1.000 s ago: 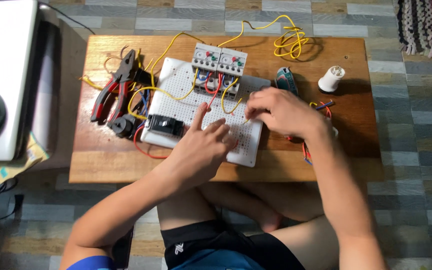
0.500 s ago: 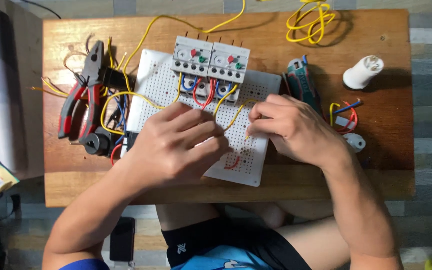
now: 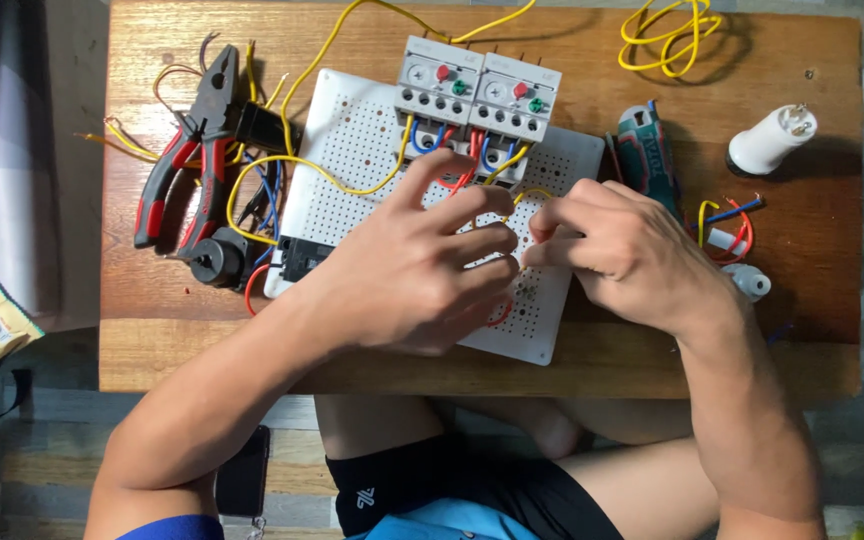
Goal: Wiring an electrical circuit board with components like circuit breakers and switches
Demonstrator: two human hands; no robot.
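a low wooden table (image 3: 152, 340) fills the frame. at centre, the left hand (image 3: 422, 270) rests spread, ungripping, on the white perforated board (image 3: 352, 150); the right hand (image 3: 622, 250) pinches something unclear above it.

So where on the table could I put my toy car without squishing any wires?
Bare wood shows along the table's front edge, below the pliers, and at the back right between the yellow wire coil and white plug. Around the perforated board and both hands it is crowded.
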